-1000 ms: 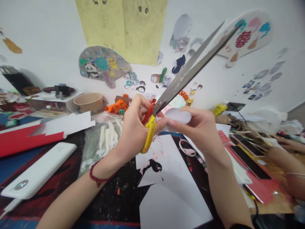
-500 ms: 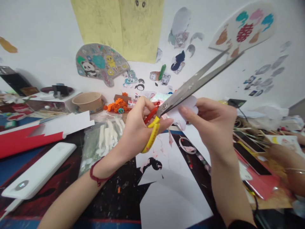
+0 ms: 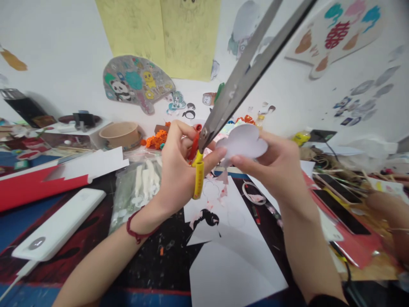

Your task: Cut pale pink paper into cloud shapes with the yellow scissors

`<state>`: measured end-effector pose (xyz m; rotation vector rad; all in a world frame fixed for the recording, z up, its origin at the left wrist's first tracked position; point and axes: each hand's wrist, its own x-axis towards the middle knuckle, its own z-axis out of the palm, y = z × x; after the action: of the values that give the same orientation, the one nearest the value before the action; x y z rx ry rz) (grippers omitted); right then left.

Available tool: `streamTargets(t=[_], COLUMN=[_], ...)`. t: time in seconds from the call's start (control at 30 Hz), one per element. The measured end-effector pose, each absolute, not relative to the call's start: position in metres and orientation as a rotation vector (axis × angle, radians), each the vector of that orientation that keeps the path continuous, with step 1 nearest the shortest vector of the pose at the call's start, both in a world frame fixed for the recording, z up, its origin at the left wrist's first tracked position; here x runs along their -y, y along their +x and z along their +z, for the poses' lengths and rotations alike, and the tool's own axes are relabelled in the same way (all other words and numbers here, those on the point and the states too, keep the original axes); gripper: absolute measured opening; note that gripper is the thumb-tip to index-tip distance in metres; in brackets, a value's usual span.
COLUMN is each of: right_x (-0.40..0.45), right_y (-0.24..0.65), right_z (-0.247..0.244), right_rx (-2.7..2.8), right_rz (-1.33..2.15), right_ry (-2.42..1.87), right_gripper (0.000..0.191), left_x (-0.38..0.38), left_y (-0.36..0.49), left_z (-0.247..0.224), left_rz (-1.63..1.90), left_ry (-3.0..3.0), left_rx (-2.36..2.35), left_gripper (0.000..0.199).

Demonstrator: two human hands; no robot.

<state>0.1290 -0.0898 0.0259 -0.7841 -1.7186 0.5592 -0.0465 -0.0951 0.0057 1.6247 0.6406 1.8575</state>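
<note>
My left hand [image 3: 180, 170] is closed round the red and yellow handles of a pair of scissors [image 3: 230, 94]. The blades point up and to the right, slightly apart, with no paper between them. Between the fingers of my right hand [image 3: 275, 166] is a white paper cutout [image 3: 244, 143] with a rounded, scalloped edge. My left thumb touches the cutout's left side. Below both hands lie white paper sheets [image 3: 236, 264], and a black and pink paper scrap [image 3: 209, 217] rests on them.
At the left are a white power bank [image 3: 60, 226] with a cable, red card [image 3: 41, 189] and a plastic bag of white pieces [image 3: 137, 183]. A roll of tape [image 3: 254, 192] and phones [image 3: 341, 212] lie right. Another person's arm [image 3: 390, 209] shows at the right edge.
The scissors have swung upward and away from the paper cutout. My right hand has turned the cutout so more of its white face shows.
</note>
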Motion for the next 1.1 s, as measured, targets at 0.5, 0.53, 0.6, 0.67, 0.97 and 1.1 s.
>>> streamTargets(t=[0.5, 0.53, 0.6, 0.67, 0.97, 1.1], right_x=[0.085, 0.085, 0.085, 0.085, 0.087, 0.087], right_y=[0.126, 0.126, 0.125, 0.125, 0.126, 0.125], right_z=[0.018, 0.017, 0.016, 0.016, 0.017, 0.017], right_rx=[1.73, 1.724, 1.71, 1.705, 1.706, 1.661], right_rz=[0.937, 0.929, 0.901, 0.855, 0.773, 0.809], right_ry=[-0.682, -0.686, -0.689, -0.692, -0.72, -0.772], right_gripper=[0.002, 0.002, 0.004, 0.005, 0.013, 0.015], left_x=[0.104, 0.104, 0.105, 0.106, 0.108, 0.107], left_y=[-0.048, -0.047, -0.047, -0.046, -0.044, -0.043], left_z=[0.011, 0.011, 0.012, 0.012, 0.013, 0.012], left_rz=[1.916, 1.924, 1.936, 1.931, 1.915, 1.923], left_ry=[1.516, 1.522, 1.534, 1.527, 1.574, 1.618], left_rx=[-0.767, -0.766, -0.778, -0.774, -0.727, -0.747], left_gripper=[0.043, 0.043, 0.044, 0.043, 0.046, 0.046])
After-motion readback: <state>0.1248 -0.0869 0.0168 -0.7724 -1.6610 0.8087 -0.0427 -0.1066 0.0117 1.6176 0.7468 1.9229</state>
